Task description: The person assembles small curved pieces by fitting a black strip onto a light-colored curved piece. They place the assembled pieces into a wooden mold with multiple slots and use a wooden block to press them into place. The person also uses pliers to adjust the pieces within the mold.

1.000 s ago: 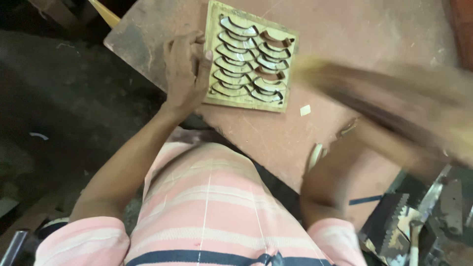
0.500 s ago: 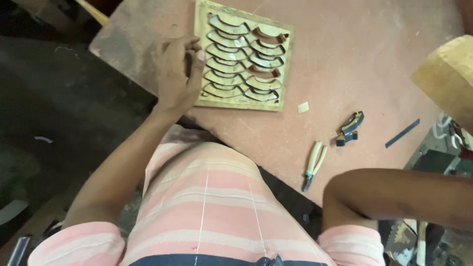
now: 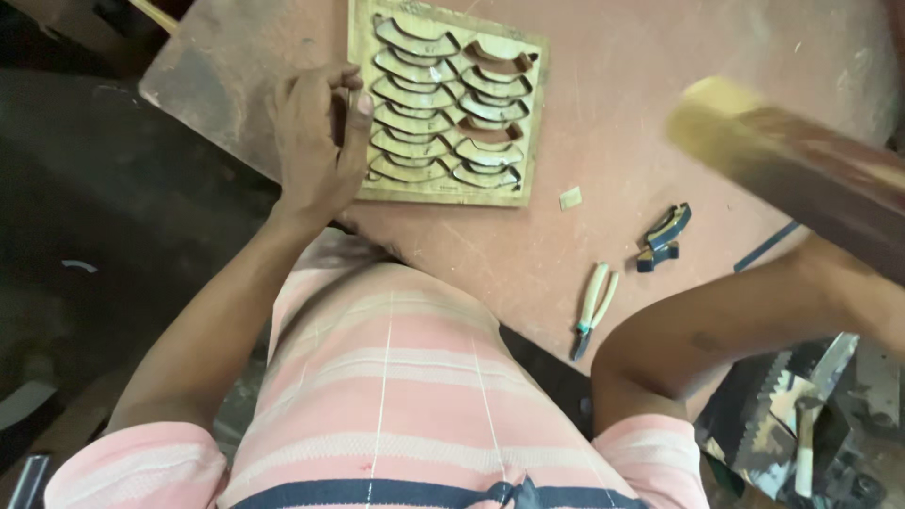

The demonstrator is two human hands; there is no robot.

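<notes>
Your left hand (image 3: 316,141) rests on the left edge of the wooden die board (image 3: 445,104), fingers pressed together and curled against its rim, thumb lying along the side. It pins the board flat rather than pinching it. The board lies at the far side of the bench (image 3: 660,85), and its curved steel blades stand in two columns of crescent shapes.

Your right hand itself is out of the picture. Only the forearm comes in from the right, and above it a blurred wooden mallet (image 3: 792,165) is raised, so I cannot tell how the hand is closed.

To my judgement, you are in the step of striking the board while the other hand steadies it. The next blow asks that the mallet lands square on the blades, well away from your left fingers.

Near you on the bench lie small pliers with pale handles (image 3: 594,306), a dark metal piece (image 3: 663,238), and a little wood chip (image 3: 570,198).
</notes>
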